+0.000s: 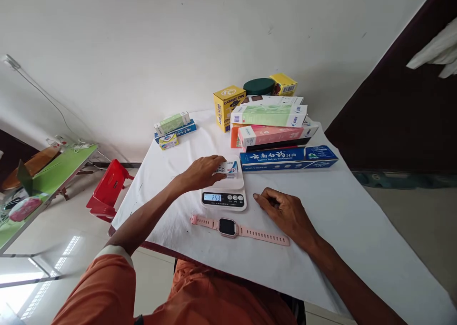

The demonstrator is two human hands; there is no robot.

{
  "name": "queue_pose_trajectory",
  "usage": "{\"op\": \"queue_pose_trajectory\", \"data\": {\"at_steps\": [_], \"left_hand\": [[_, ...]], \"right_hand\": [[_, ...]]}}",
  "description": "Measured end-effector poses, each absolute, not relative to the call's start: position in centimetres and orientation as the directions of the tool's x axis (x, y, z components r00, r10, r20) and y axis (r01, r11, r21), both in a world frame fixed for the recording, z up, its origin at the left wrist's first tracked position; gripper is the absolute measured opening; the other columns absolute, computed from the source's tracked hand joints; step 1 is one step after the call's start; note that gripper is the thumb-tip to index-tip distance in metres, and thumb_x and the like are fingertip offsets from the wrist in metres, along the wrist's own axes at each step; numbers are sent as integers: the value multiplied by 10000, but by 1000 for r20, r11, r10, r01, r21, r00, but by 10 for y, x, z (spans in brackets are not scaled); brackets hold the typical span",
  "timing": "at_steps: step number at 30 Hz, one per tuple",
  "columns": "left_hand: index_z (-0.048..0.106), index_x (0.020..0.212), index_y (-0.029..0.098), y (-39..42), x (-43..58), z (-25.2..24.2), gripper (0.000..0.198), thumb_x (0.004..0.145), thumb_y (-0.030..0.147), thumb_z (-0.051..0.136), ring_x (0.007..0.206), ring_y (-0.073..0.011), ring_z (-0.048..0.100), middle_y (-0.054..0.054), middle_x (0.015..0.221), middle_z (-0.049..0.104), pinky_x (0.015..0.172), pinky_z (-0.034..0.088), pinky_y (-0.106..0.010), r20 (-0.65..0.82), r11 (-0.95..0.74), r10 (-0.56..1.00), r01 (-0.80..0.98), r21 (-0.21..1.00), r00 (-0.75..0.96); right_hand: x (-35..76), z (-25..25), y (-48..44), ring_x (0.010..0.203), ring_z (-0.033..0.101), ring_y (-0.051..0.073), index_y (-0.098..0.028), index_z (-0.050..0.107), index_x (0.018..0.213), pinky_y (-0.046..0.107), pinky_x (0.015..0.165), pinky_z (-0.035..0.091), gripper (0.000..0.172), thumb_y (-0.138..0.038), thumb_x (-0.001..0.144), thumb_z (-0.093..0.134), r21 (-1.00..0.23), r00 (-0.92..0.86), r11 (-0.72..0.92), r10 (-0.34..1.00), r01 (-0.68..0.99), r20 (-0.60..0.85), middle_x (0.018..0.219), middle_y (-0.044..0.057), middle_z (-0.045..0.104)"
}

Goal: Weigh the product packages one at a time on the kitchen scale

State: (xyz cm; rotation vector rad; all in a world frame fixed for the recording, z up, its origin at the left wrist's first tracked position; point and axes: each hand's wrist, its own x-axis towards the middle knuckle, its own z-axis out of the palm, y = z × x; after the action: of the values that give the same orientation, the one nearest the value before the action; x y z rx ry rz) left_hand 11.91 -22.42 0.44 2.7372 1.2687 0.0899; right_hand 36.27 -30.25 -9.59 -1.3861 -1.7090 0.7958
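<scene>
Table (357,230), white-topped, is the biggest thing on show, w/ all the action on it. Next down, box pile (267,116) at the back: green, pink, some yellow at the edges. Then toothpaste box (289,162), long & blue, lying just in front of the pile, its L end right by the scale (233,184). Scale's white, mid-table. R hand (287,211) now: resting on the table to the scale's R, fingers loosely curled; palm's hidden, so can't tell if it's closed on anything. L hand (202,169) is over the scale, narrow grip, thumb one side & fingers the other, holding small box (232,167). Watch (226,227), pink strap laid out flat, sits on the near side of the scale, strap end nr the R wrist. Down to the little stuff: small box is at the scale's plate, can't tell if its full weight's down. Display (214,198) reads approx "253", unit too tiny. Step in hand looks like a weigh-in. Next move prob. calls for a clean L release, no nudge, so the no. settles.
</scene>
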Motion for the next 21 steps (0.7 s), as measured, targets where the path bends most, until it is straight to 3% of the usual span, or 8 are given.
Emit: {"op": "queue_pose_trajectory", "data": {"at_steps": [6,11,15,21], "left_hand": [[594,1203,185,-170,87,18,274,980,343,582,1071,-255,662,-108,1196,702,877,499,-357,85,-468,883,879,89,461],[596,1236,178,-97,56,13,304,959,301,574,1200,-295,604,-135,1298,668,950,458,-361,30,-227,974,973,44,225],[619,1175,150,-59,39,0,264,933,248,586,1179,-317,610,-165,1277,672,945,449,-382,33,-153,988,988,25,152],[587,1213,182,-47,38,-25,274,956,275,576,1236,-347,558,-167,1325,622,1013,399,-426,154,-116,981,993,-34,120]], "right_hand": [[363,-98,-303,548,382,137,-230,412,604,289,531,337,494,-577,931,541,-846,-101,202,979,494,175,568,-24,428],[362,-98,-302,551,392,140,-229,425,610,286,524,345,512,-607,937,537,-850,-94,210,978,483,188,568,-23,431],[362,-99,-302,550,377,136,-229,408,612,282,516,329,536,-638,932,541,-861,-83,201,979,466,184,569,-28,407],[364,-102,-300,546,360,132,-227,404,611,286,526,325,541,-638,936,538,-866,-88,188,982,463,165,566,-34,395]]}}
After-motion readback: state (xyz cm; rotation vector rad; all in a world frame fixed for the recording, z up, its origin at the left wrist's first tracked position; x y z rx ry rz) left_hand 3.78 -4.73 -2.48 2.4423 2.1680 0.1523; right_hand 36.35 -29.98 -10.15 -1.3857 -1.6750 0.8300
